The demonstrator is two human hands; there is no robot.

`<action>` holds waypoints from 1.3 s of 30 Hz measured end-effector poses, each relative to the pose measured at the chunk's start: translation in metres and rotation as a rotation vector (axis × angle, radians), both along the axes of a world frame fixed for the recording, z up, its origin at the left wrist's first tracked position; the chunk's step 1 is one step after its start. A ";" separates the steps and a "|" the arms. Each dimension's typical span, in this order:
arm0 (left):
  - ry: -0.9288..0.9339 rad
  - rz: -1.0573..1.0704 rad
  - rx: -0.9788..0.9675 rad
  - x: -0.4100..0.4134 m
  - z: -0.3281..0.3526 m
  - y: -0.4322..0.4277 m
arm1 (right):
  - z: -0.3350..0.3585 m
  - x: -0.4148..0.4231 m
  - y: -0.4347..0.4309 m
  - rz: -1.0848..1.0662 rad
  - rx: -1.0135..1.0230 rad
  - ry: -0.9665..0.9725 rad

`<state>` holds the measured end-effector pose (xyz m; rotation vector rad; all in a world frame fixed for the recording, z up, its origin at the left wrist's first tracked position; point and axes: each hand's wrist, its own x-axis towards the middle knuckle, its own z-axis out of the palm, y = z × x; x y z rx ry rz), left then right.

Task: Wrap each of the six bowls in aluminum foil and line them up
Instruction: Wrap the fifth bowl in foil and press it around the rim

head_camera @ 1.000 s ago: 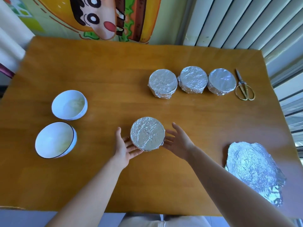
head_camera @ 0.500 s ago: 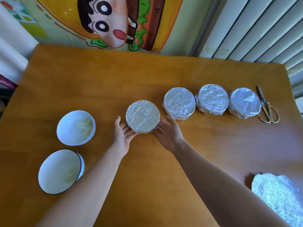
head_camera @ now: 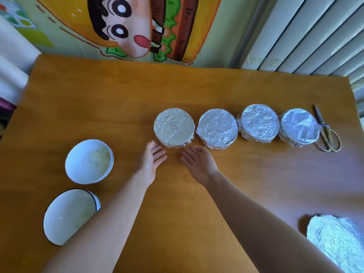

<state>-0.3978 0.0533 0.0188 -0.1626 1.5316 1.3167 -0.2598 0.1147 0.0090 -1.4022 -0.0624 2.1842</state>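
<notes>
Change: 4th wrapped bowl (head_camera: 174,127) joining row (head_camera: 260,123), 9 o'clock end.
Fingers: L hand (head_camera: 150,161), R hand (head_camera: 197,164) releasing, spread, empty.
Todo: 2 bare bowls (head_camera: 89,161).

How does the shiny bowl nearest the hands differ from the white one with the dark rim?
The leftmost wrapped bowl is covered in crinkled foil; the dark-rimmed bowl is bare and open. The leftmost wrapped bowl stands in line; the dark-rimmed bowl sits apart, at the near left. Both are round and rest on the table.

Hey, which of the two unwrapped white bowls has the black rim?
The near bowl, the one closest to the person; the far bowl just beyond it has a plain white rim.
</notes>
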 end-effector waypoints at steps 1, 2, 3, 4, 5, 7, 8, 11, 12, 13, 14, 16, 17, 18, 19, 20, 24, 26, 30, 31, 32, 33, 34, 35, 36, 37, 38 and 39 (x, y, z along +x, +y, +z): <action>0.026 -0.006 -0.036 0.003 -0.002 -0.007 | 0.000 0.004 -0.004 0.036 -0.007 -0.032; 0.056 -0.017 -0.072 0.007 -0.002 -0.017 | 0.003 0.010 -0.009 0.080 -0.011 -0.062; 0.090 -0.038 -0.105 0.011 -0.002 -0.025 | 0.004 0.015 -0.015 0.131 -0.014 -0.097; 0.128 -0.069 -0.135 0.015 -0.001 -0.034 | 0.006 0.021 -0.021 0.185 -0.013 -0.131; 0.169 -0.092 -0.160 0.022 0.004 -0.047 | 0.009 0.027 -0.029 0.245 -0.002 -0.167; 0.245 -0.139 -0.199 0.035 0.008 -0.066 | 0.010 0.037 -0.042 0.344 0.029 -0.239; 0.277 -0.155 -0.212 0.040 0.009 -0.075 | 0.010 0.042 -0.048 0.390 0.050 -0.264; 0.353 -0.143 -0.241 0.061 0.011 -0.109 | 0.011 0.058 -0.070 0.538 0.118 -0.307; 0.371 -0.132 -0.258 0.066 0.010 -0.122 | 0.011 0.062 -0.076 0.579 0.132 -0.320; 0.380 -0.103 -0.283 0.072 0.010 -0.138 | 0.010 0.066 -0.084 0.628 0.152 -0.333; 0.387 -0.079 -0.305 0.077 0.008 -0.152 | 0.009 0.069 -0.090 0.672 0.170 -0.346; 0.420 -0.003 -0.368 0.085 0.005 -0.193 | 0.007 0.070 -0.109 0.775 0.202 -0.367; 0.437 0.026 -0.402 0.087 0.002 -0.209 | 0.005 0.068 -0.115 0.818 0.220 -0.376; 0.452 0.070 -0.437 0.089 0.001 -0.231 | 0.004 0.064 -0.127 0.876 0.236 -0.381; 0.463 0.105 -0.477 0.087 0.000 -0.249 | 0.004 0.059 -0.135 0.921 0.253 -0.379; 0.466 0.144 -0.549 0.086 0.000 -0.273 | 0.007 0.050 -0.148 0.969 0.267 -0.368; 0.547 0.232 -0.766 0.068 -0.002 -0.342 | 0.016 0.016 -0.180 1.096 0.302 -0.308; 0.540 0.275 -0.819 0.057 0.000 -0.366 | 0.020 -0.005 -0.192 1.133 0.318 -0.279; 0.527 0.301 -0.881 0.028 0.004 -0.402 | 0.024 -0.046 -0.211 1.098 0.328 -0.274; 0.531 0.269 -0.897 0.018 0.005 -0.409 | 0.023 -0.059 -0.217 1.060 0.317 -0.284; 0.545 0.233 -0.906 0.005 0.006 -0.415 | 0.022 -0.071 -0.223 1.012 0.295 -0.285; 0.567 0.193 -0.912 -0.005 0.007 -0.419 | 0.022 -0.081 -0.226 0.961 0.267 -0.277; 0.595 0.144 -0.917 -0.019 0.008 -0.423 | 0.023 -0.092 -0.232 0.912 0.238 -0.264; 0.630 0.092 -0.916 -0.034 0.009 -0.428 | 0.022 -0.104 -0.237 0.868 0.206 -0.249; 0.661 0.061 -0.913 -0.042 0.009 -0.430 | 0.022 -0.109 -0.239 0.831 0.177 -0.227; 0.690 0.032 -0.906 -0.055 0.009 -0.434 | 0.021 -0.118 -0.244 0.800 0.154 -0.210; 0.712 0.017 -0.890 -0.063 0.009 -0.435 | 0.020 -0.124 -0.247 0.787 0.146 -0.202; 0.728 0.006 -0.872 -0.071 0.008 -0.436 | 0.019 -0.128 -0.249 0.787 0.154 -0.203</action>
